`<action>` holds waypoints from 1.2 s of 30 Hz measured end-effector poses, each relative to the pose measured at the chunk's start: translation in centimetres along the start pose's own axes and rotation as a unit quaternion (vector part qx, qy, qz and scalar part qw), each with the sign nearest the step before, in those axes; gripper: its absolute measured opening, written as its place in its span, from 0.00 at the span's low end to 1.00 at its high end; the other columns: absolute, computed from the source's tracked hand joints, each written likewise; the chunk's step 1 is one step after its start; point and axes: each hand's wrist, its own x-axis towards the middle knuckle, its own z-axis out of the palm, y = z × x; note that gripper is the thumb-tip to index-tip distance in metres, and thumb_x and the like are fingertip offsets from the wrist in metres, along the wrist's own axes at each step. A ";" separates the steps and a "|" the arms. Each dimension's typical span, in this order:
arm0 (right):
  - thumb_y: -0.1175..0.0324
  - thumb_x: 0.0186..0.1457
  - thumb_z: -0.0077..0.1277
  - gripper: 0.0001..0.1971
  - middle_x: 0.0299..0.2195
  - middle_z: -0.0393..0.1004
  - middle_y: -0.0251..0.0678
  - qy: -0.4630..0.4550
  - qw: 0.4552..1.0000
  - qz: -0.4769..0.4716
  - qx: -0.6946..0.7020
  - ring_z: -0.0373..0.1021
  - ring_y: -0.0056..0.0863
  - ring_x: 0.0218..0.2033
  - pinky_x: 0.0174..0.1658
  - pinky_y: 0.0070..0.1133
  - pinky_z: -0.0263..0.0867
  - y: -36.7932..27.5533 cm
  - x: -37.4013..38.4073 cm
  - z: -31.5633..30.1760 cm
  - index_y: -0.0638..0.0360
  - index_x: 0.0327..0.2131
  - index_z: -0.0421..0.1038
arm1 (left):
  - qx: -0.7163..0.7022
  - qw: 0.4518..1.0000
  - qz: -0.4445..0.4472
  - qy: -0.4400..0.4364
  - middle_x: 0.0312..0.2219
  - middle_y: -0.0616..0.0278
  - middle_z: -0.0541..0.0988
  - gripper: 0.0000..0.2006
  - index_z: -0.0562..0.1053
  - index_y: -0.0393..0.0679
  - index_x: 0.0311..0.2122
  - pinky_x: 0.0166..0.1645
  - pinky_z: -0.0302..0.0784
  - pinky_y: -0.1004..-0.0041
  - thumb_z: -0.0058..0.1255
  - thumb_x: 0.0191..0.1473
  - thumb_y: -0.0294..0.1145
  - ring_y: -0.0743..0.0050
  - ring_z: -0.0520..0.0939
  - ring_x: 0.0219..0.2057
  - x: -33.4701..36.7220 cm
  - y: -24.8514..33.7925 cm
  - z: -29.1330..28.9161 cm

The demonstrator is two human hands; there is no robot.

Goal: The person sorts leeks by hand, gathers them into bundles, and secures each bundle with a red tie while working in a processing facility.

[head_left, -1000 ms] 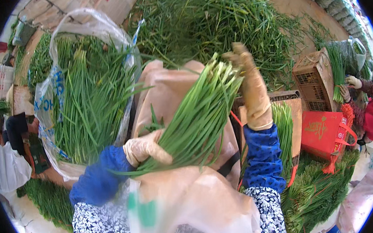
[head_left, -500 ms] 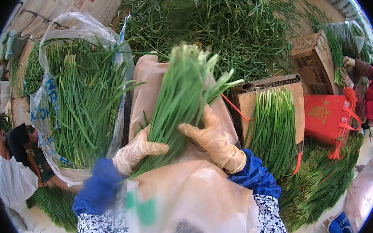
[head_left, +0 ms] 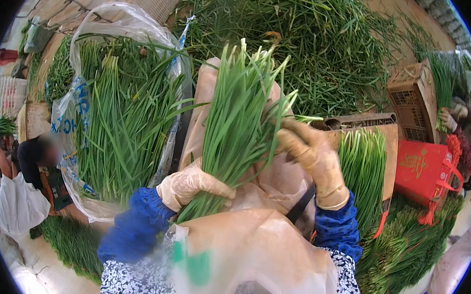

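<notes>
A loose bunch of garlic chives (head_left: 233, 114) leans over my lap, its pale cut ends pointing away from me. Around its lower, leafy part my gloved left hand (head_left: 194, 186) is closed, with the thumb across the front. My gloved right hand (head_left: 311, 160) is at the bunch's right edge, below the pale ends. Its fingers are bent in and seem to pinch a few blades there; the fingertips are partly hidden and blurred. Beneath the bunch lies a pinkish-tan plastic sheet (head_left: 198, 128).
To the left, an open clear plastic bag (head_left: 94, 213) holds more garlic chives. A large heap of loose leaves (head_left: 315, 41) spreads ahead. At right are a chive bundle on a board (head_left: 361, 159), a red gift bag (head_left: 419, 165), a brown crate (head_left: 414, 102) and a co-worker's hands (head_left: 451, 116).
My right hand has moved right, away from the middle of the bunch to its edge. The left hand still grips the lower leaves. The whole view has shifted slightly.
</notes>
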 end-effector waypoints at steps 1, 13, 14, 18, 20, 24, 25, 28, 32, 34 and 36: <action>0.55 0.56 0.59 0.27 0.34 0.79 0.39 0.045 0.995 0.036 -0.080 0.74 0.25 0.35 0.40 0.24 0.70 -0.4 0.4 -1.3 0.63 0.53 0.70 | 0.002 1.000 0.010 -0.009 0.38 0.62 0.78 0.29 0.70 0.42 0.54 0.33 0.78 0.72 0.58 0.43 0.17 0.71 0.80 0.31 0.0 0.0 -0.2; 0.72 0.56 0.57 0.08 0.22 0.73 0.23 0.059 0.995 -0.055 0.052 0.63 0.11 0.19 0.23 0.13 0.59 -0.3 8.4 0.3 0.62 0.39 0.77 | 0.091 0.994 0.066 -0.009 0.50 0.68 0.75 0.39 0.64 0.47 0.62 0.50 0.71 0.75 0.56 0.40 0.14 0.81 0.73 0.48 -1.5 -3.1 -3.7; 0.73 0.56 0.57 0.06 0.23 0.74 0.25 0.087 0.993 -0.082 -0.006 0.64 0.13 0.20 0.23 0.14 0.61 0.2 9.0 -0.4 0.62 0.38 0.78 | 0.098 0.991 0.092 -0.016 0.49 0.65 0.76 0.41 0.62 0.48 0.64 0.49 0.72 0.74 0.54 0.40 0.15 0.78 0.75 0.47 -2.1 -2.8 -3.7; 0.68 0.56 0.57 0.17 0.35 0.78 0.38 0.235 0.938 -0.056 -0.250 0.73 0.27 0.33 0.35 0.22 0.71 -1.4 12.2 -5.7 0.60 0.49 0.71 | 0.127 0.976 0.175 -0.014 0.46 0.58 0.78 0.43 0.57 0.49 0.66 0.47 0.74 0.72 0.49 0.40 0.16 0.71 0.79 0.45 -6.0 -1.3 -2.2; 0.57 0.54 0.58 0.32 0.43 0.78 0.45 0.233 0.876 -0.108 -0.408 0.73 0.37 0.44 0.46 0.28 0.70 -4.0 13.3 -6.5 0.59 0.59 0.61 | 0.143 0.973 0.181 0.005 0.46 0.57 0.78 0.43 0.56 0.49 0.66 0.47 0.74 0.71 0.49 0.40 0.16 0.69 0.79 0.44 -6.4 -1.8 -2.4; 0.42 0.51 0.54 0.44 0.52 0.71 0.54 -0.057 0.935 -0.112 -0.331 0.69 0.44 0.53 0.55 0.30 0.64 -7.1 15.2 -2.6 0.60 0.64 0.54 | 0.225 0.961 0.160 0.020 0.45 0.54 0.79 0.44 0.55 0.49 0.67 0.46 0.75 0.69 0.47 0.39 0.16 0.64 0.80 0.43 -4.5 -2.2 -4.4; 0.43 0.53 0.52 0.41 0.53 0.70 0.54 -0.118 0.928 -0.121 -0.331 0.70 0.41 0.52 0.54 0.29 0.64 -7.2 16.0 -1.7 0.58 0.64 0.55 | 0.269 0.950 0.157 0.026 0.45 0.53 0.79 0.44 0.55 0.49 0.67 0.46 0.75 0.69 0.47 0.39 0.17 0.63 0.80 0.43 -4.4 -2.0 -4.4; 0.45 0.52 0.52 0.28 0.35 0.77 0.50 -0.214 0.828 -0.180 -0.487 0.74 0.45 0.39 0.45 0.30 0.68 -8.5 17.2 2.5 0.64 0.43 0.74 | 0.443 0.886 0.104 0.084 0.44 0.51 0.79 0.45 0.54 0.49 0.67 0.45 0.75 0.68 0.46 0.39 0.17 0.60 0.81 0.42 -4.2 -2.2 -4.4; 0.52 0.51 0.58 0.21 0.26 0.78 0.43 -0.178 0.862 -0.174 -0.441 0.75 0.35 0.30 0.36 0.28 0.70 -6.6 18.1 3.0 0.65 0.32 0.77 | 0.622 0.772 0.018 0.130 0.43 0.49 0.79 0.45 0.52 0.49 0.68 0.44 0.76 0.66 0.45 0.39 0.17 0.56 0.82 0.40 -3.4 -2.7 -4.0; 0.65 0.51 0.60 0.10 0.24 0.78 0.34 -0.175 0.932 -0.156 -0.277 0.70 0.18 0.26 0.32 0.20 0.68 -6.7 17.8 2.3 0.63 0.31 0.78 | 0.592 0.784 0.116 0.149 0.40 0.44 0.78 0.46 0.50 0.48 0.68 0.42 0.76 0.63 0.44 0.38 0.17 0.48 0.81 0.38 -3.8 -3.1 -4.1; 0.69 0.53 0.59 0.07 0.25 0.78 0.30 -0.153 0.968 -0.162 -0.115 0.69 0.14 0.26 0.32 0.17 0.68 -7.5 17.1 1.1 0.62 0.32 0.79 | 0.509 0.826 0.194 0.145 0.40 0.47 0.80 0.42 0.54 0.44 0.67 0.40 0.77 0.65 0.45 0.41 0.16 0.57 0.83 0.35 -4.0 -2.5 -3.7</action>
